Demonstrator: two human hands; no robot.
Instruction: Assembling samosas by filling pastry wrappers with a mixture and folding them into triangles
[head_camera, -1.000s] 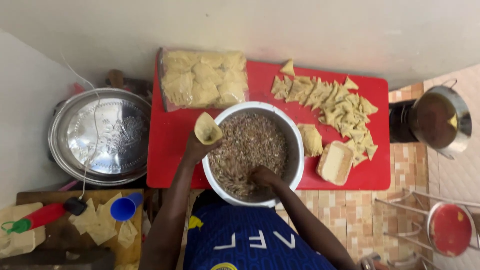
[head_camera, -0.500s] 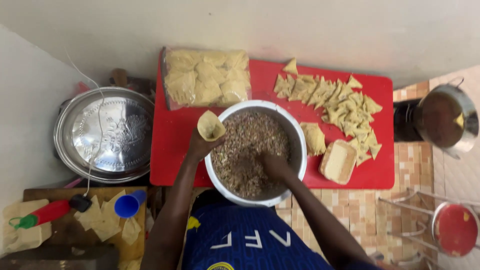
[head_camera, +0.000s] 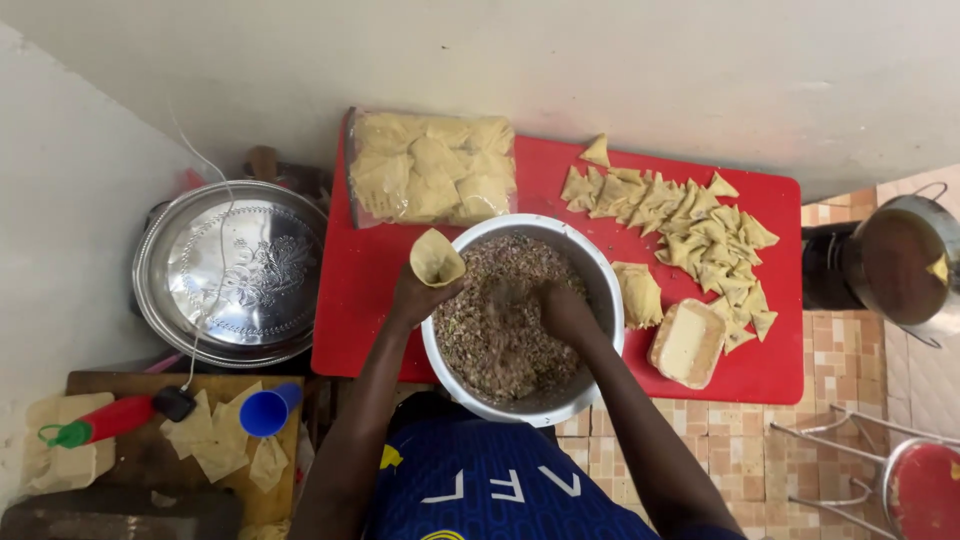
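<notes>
Head view: the left hand (head_camera: 415, 298) pinches an open, unfilled pastry cone (head_camera: 436, 257) at the 10 o'clock rim of the metal bowl (head_camera: 600, 290). The right hand (head_camera: 565, 312) is down in the minced filling (head_camera: 495, 330); whether its grip is closed on a scoop I cannot tell. Judging by the layout, the work is well along: a pile of folded triangles (head_camera: 700, 225) lies at 2 o'clock on the red surface (head_camera: 345, 330). Much remains: the bowl looks quite full, and a bag of pastry sheets (head_camera: 430, 165) sits at 11 o'clock.
</notes>
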